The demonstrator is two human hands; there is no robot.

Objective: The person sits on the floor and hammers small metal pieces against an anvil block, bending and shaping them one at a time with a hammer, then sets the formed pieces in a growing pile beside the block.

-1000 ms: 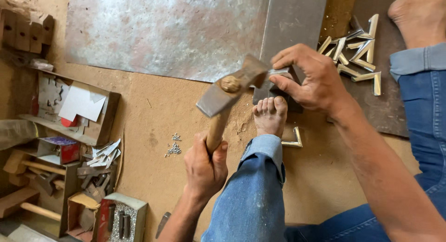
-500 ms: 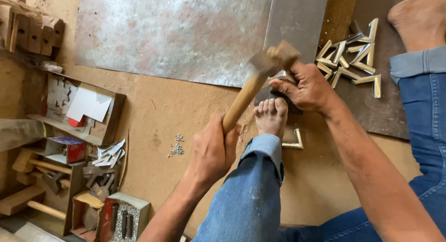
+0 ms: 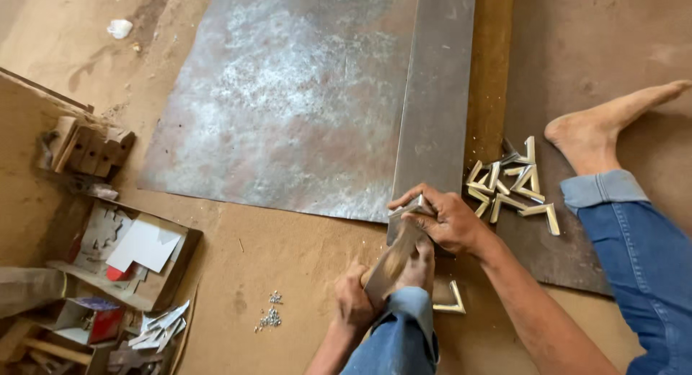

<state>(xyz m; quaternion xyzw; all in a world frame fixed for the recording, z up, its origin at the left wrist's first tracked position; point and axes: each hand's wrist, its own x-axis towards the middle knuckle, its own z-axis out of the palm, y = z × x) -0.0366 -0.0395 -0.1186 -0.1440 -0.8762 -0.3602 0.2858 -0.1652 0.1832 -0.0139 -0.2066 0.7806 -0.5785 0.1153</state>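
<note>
I sit on the floor with one foot pinning the near end of a long grey metal bar (image 3: 436, 101). My left hand (image 3: 353, 299) grips the wooden handle of a hammer (image 3: 393, 256), whose head is down at the bar's end. My right hand (image 3: 447, 220) pinches a small shiny metal corner piece (image 3: 412, 206) against the bar's end, right where the hammer head meets it. Another L-shaped corner piece (image 3: 450, 301) lies on the floor by my foot.
A pile of shiny corner pieces (image 3: 512, 188) lies right of the bar, near my other bare foot (image 3: 598, 126). A large metal sheet (image 3: 288, 94) lies beyond. Small screws (image 3: 270, 317) are scattered left. Boxes with tools and paper (image 3: 122, 260) stand at left.
The hammer, raised a second ago, has swung down onto the corner piece at the bar's end. The camera has tilted, showing more of the floor ahead.
</note>
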